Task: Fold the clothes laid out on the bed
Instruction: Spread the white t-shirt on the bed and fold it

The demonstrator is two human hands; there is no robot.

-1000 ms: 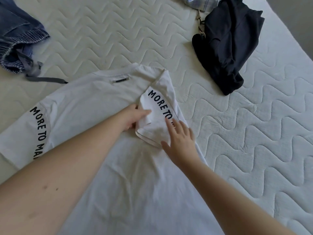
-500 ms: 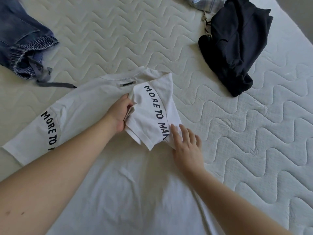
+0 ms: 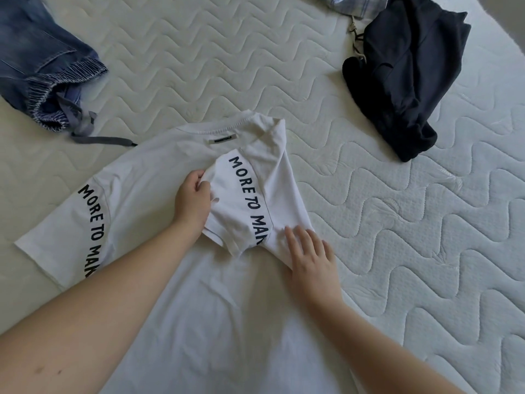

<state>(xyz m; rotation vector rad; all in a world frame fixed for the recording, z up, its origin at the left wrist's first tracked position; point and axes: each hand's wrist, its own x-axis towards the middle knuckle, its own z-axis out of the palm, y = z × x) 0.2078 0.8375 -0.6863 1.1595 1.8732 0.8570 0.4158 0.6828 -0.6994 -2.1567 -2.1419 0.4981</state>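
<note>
Left hand (image 3: pixel 193 203) grips the cuff edge of the folded-in sleeve (image 3: pixel 241 200), fingers curled round the fabric, thumb on top. Right hand (image 3: pixel 311 255) lies flat, fingers straight and slightly spread, pressing the fold where sleeve meets the tee (image 3: pixel 221 322) side edge; it holds nothing. Tee is white, spread on the mattress (image 3: pixel 397 251) under and between both hands, collar (image 3: pixel 227 127) pointing away from the person, small label (image 3: pixel 223 139) just past the left hand's fingertips. Folded sleeve sits between the hands, lying over the tee body, black lettering "MORE TO MAK…" running along it toward the right hand's fingers. Other sleeve (image 3: pixel 71 228) is flat and unfolded, out to the left of the left forearm, same lettering, partly hidden by that arm. Lower tee body runs back between the two forearms, lightly creased; hem out of frame. Beyond the left hand, far left: denim piece (image 3: pixel 42 66) with elastic waistband, bunched, grey drawstring (image 3: pixel 96 137) trailing toward the tee's shoulder, its end near the shoulder, can't tell if touching. Beyond the right hand, far right: dark garment (image 3: pixel 403 81), crumpled, well apart from the tee. Behind it, at the frame top, a pale plaid item (image 3: pixel 355 4), mostly cut off, touching or overlapping the dark one; can't tell which. Quilted wavy mattress surface bare to the right of the right hand.
</note>
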